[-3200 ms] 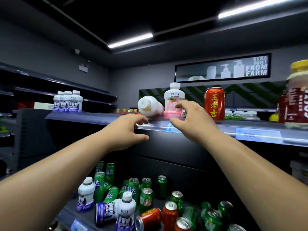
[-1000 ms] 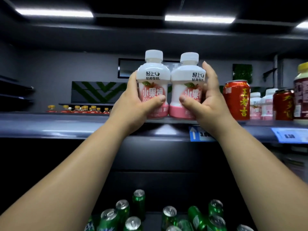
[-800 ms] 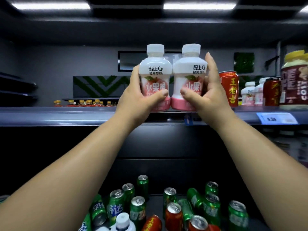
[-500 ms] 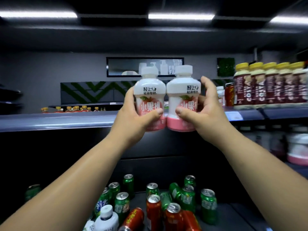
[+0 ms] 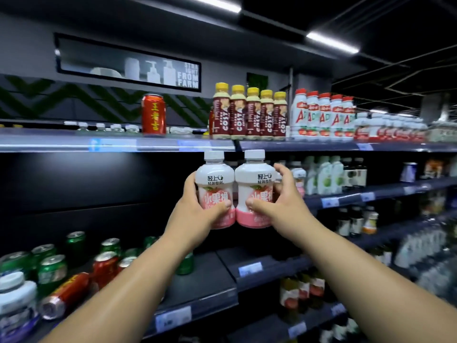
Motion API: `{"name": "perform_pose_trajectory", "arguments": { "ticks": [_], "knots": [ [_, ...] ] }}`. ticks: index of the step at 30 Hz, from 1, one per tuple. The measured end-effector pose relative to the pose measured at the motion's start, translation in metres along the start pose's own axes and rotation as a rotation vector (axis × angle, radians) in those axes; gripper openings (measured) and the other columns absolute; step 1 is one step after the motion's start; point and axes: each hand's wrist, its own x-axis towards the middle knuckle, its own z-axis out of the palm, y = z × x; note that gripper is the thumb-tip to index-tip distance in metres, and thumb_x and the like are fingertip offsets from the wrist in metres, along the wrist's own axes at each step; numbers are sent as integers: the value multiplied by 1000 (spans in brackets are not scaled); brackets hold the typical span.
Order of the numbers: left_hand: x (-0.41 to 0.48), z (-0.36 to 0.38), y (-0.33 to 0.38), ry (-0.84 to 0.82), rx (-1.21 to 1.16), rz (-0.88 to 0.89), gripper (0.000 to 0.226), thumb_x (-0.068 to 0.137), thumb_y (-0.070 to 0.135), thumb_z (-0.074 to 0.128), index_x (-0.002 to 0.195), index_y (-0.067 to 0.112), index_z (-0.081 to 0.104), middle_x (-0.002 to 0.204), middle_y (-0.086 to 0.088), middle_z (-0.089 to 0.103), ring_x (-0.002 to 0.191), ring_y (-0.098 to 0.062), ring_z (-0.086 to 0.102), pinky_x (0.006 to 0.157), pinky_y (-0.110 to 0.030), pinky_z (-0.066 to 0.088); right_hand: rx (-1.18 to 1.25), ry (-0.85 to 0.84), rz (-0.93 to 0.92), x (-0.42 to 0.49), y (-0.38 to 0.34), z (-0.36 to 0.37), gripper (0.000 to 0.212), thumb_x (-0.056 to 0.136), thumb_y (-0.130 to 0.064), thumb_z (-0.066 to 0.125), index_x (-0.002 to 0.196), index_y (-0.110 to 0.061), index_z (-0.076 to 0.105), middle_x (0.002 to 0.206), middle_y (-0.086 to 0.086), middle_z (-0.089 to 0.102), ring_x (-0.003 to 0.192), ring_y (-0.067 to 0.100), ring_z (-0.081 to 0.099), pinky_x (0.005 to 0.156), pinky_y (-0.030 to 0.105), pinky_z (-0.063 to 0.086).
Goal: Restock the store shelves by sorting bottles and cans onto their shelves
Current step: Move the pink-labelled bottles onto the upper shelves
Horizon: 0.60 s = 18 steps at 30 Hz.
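Left hand (image 5: 195, 214) and right hand (image 5: 279, 206) each grip one upright pink-and-white bottle, left bottle (image 5: 214, 179) touching right bottle (image 5: 254, 180), below top shelf (image 5: 158, 144).

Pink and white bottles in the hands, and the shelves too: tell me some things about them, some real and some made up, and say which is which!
1. The left hand grips one pink-and-white plastic bottle with a white cap, and the right hand grips another. True.
2. Both held bottles lie on their sides. False: they are upright, side by side.
3. A tall red metal can stands on the top shelf, left of the yellow-capped brown bottles. True.
4. The cans on the lower left shelf are all blue. False: they are green metal cans and red metal cans.
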Motion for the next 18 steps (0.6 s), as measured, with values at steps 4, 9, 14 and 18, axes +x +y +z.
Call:
{"name": "perform_pose_trajectory", "arguments": {
  "ticks": [4, 9, 14, 18],
  "knots": [
    [-9, 49, 3, -59, 30, -27, 88, 60, 55, 75, 135, 54, 30, 119, 18, 65, 108, -12, 64, 99, -44, 50, -5, 41, 85, -10, 28, -37, 98, 59, -42, 83, 139, -51, 27, 124, -11, 64, 114, 11, 63, 106, 45, 48],
    [6, 82, -6, -96, 33, -45, 89, 59, 55, 76, 135, 56, 29, 118, 18, 66, 106, -12, 66, 96, -44, 53, 9, 61, 141, 3, 56, -54, 101, 55, -49, 81, 141, -47, 28, 123, -12, 64, 112, 12, 64, 102, 46, 51],
    [41, 96, -28, -121, 109, -36, 84, 65, 51, 79, 133, 55, 29, 115, 19, 66, 102, -10, 65, 94, -41, 53, 15, 64, 155, 37, 88, -51, 94, 73, -25, 84, 144, -42, 26, 120, -12, 64, 108, 10, 65, 100, 42, 53],
    [85, 107, -50, -113, 172, -4, 83, 67, 51, 76, 133, 54, 27, 111, 15, 67, 99, -17, 67, 90, -43, 54, 9, 74, 130, 81, 113, -38, 88, 79, -11, 80, 144, -36, 26, 118, -12, 61, 104, 4, 62, 95, 31, 52]
  ]
}}
